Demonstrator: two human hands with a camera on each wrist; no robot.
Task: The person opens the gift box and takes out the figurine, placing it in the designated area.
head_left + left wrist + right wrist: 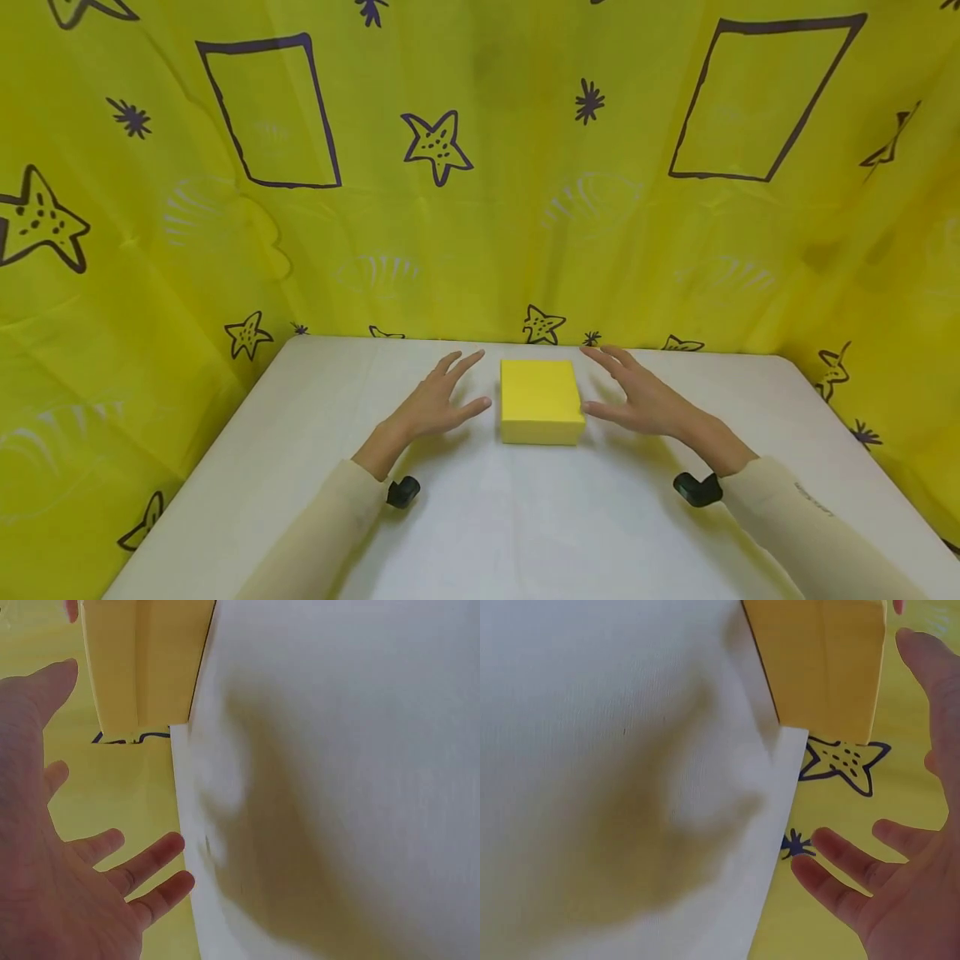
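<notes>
A plain yellow box (540, 392) sits on the white table, between the two hands in the head view. My left hand (431, 402) hovers left of it, fingers spread and thumb pointing toward the box, with a gap between. On the other side my right hand (643, 398) is held with fingers apart; its thumb tip is very near the box's right side, and I cannot tell from the head view whether it touches. Both wrist views show the box (146, 660) (821, 667) beyond the thumb, and neither hand holds anything.
The white table (480, 533) ends at a yellow curtain (495, 225) printed with stars and shells, which also hangs along both sides. A dark wrist device (403, 492) shows at the left cuff, and another dark device (697, 490) at the right cuff.
</notes>
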